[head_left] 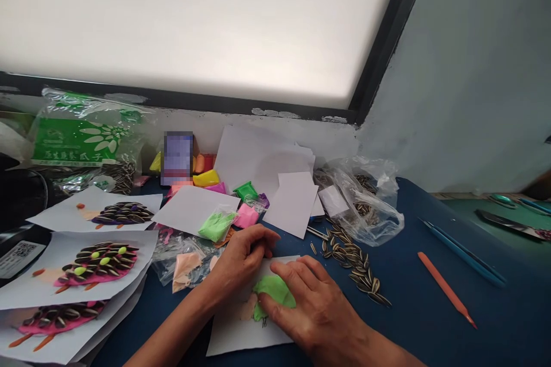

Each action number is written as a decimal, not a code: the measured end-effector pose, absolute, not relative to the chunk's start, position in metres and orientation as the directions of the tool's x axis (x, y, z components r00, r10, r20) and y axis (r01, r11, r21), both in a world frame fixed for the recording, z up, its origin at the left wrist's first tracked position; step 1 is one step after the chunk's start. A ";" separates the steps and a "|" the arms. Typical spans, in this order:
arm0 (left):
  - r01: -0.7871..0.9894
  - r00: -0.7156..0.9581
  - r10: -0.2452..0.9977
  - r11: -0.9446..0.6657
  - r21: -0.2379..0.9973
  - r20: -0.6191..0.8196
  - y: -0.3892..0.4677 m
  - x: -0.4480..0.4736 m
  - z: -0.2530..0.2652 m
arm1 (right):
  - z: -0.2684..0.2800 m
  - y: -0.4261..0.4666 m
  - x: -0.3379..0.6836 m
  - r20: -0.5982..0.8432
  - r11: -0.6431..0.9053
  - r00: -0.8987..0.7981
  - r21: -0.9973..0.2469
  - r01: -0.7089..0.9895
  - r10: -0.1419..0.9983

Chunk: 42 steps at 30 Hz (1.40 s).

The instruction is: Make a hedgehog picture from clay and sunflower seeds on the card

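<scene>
Dark blue tabletop [404, 275] under a bright pane [193, 23], grey wall [482, 69] at right. Green clay [275, 289] lies flat on a white sheet [230, 335] near the front edge of view, under the right hand [312, 298]. Right hand: palm down, fingers slightly bent, thumb well apart from index finger; thumb touches the clay's lower part, index finger lies along its upper side, clay shows in the gap. Left hand [252, 246]: at the sheet's upper left, fingers curled inward and close together, fingertips partly hidden; cannot tell whether it grips anything. Peach patch [247, 309] on the sheet just left of the green, small dark marks below. Near the left forearm, a peach clay packet [183, 272]; beyond the hands, a light green packet [217, 225] and a pink packet [247, 215]. Loose striped seeds [355, 261] right of the hands, clear plastic bag [385, 223] with more behind them. Farther right, orange tool [445, 287] and blue tweezers [465, 252]. Far left, seed-covered clay pictures [99, 264] on overlapping sheets, green-printed seed bag [77, 140] behind
</scene>
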State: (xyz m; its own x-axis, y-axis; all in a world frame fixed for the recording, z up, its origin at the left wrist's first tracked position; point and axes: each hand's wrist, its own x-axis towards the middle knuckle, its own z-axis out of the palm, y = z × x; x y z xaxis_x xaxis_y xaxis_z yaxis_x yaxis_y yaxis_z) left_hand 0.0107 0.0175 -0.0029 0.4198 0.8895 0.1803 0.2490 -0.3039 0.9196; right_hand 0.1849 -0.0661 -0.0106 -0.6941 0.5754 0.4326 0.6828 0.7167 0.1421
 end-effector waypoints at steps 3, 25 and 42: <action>0.249 0.425 0.887 -0.309 0.918 0.184 0.018 0.010 -0.003 | -0.004 -0.066 0.185 0.450 0.725 -0.686 0.117 0.679 0.571; 0.277 0.429 0.880 -0.342 0.898 0.203 0.015 0.011 -0.001 | -0.004 -0.073 0.182 0.561 0.669 -0.639 0.191 0.718 0.526; 0.269 0.445 0.871 -0.351 0.897 0.208 0.017 0.010 -0.001 | 0.000 -0.078 0.184 0.562 0.621 -0.599 0.181 0.762 0.571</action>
